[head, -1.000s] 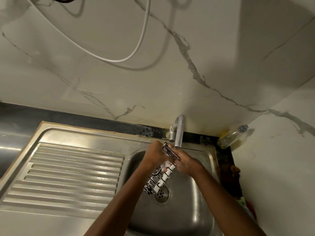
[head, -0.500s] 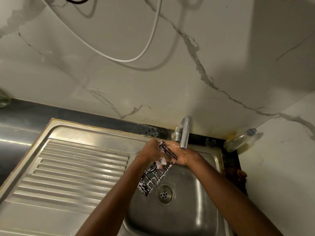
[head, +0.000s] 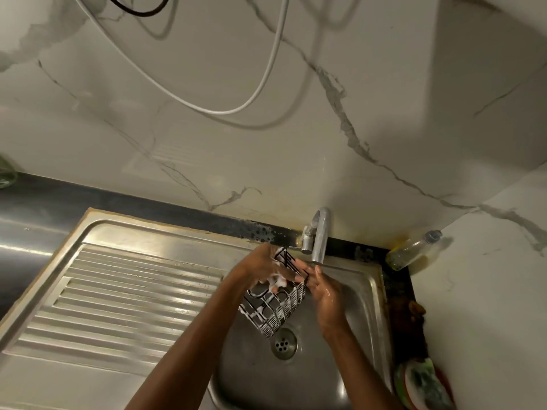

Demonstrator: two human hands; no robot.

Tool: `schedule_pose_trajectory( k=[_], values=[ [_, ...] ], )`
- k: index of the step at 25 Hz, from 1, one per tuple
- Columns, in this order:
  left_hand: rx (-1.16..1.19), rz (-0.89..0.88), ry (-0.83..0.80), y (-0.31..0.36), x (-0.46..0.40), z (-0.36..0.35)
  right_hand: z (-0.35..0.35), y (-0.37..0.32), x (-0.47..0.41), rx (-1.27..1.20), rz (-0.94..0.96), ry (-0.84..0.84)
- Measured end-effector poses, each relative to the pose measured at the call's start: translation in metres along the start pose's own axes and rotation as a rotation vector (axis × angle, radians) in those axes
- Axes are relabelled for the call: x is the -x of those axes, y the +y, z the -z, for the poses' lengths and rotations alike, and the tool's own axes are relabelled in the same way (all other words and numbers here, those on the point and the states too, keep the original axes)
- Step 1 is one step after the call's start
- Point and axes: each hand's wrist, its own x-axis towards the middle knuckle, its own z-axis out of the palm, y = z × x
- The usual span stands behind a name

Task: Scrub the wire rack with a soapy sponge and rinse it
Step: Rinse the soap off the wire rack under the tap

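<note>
The black wire rack (head: 275,309), streaked with white foam, hangs tilted over the steel sink basin (head: 358,335), just above the drain (head: 284,343). My left hand (head: 260,269) grips its upper end, with suds between the fingers. My right hand (head: 324,290) holds the rack's upper right edge with its fingertips, directly below the tap's spout (head: 321,235). I see no running water. No sponge shows in either hand; a green scouring pad (head: 426,381) lies in a dish at the lower right.
A ribbed steel drainboard (head: 118,291) lies left of the basin. A near-empty clear bottle (head: 414,251) leans in the back right corner. The marble walls meet close on the right. A white cable (head: 260,84) hangs on the wall.
The rack has swung so its open grid faces up and sits lower over the drain. My right hand has slid from its middle to its upper right edge.
</note>
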Motion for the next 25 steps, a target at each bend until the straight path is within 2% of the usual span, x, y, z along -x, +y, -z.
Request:
schedule_pose_trajectory(
  k=[3, 6, 9, 12, 15, 18, 21, 23, 25],
  values=[
    [0.006, 0.002, -0.006, -0.010, 0.003, 0.005, -0.013, 0.000, 0.006, -0.014, 0.031, 0.129],
    [0.067, -0.003, -0.033, -0.012, 0.011, 0.006, -0.009, 0.012, 0.009, -0.047, -0.091, 0.212],
    [0.110, -0.043, -0.048, -0.005, 0.017, 0.003, 0.004, 0.028, 0.004, 0.109, -0.205, 0.206],
    [0.080, -0.012, -0.030, -0.006, 0.010, -0.003, -0.002, 0.016, -0.007, 0.059, -0.272, 0.187],
    [0.004, -0.009, -0.060, -0.012, 0.006, -0.009, -0.024, 0.000, -0.009, -0.007, -0.161, 0.158],
    [-0.049, -0.055, -0.040, -0.019, 0.006, -0.014, -0.035, -0.009, 0.012, 0.044, 0.067, 0.106],
    [-0.052, -0.095, -0.035, -0.020, 0.009, -0.018, -0.027, -0.002, 0.032, 0.139, 0.203, 0.022],
    [-0.049, -0.104, -0.069, -0.017, 0.013, -0.019, -0.015, 0.006, 0.033, 0.154, 0.197, 0.048],
    [-0.025, -0.101, -0.101, -0.010, 0.018, -0.018, -0.004, 0.014, 0.032, 0.105, 0.115, 0.150]
  ],
)
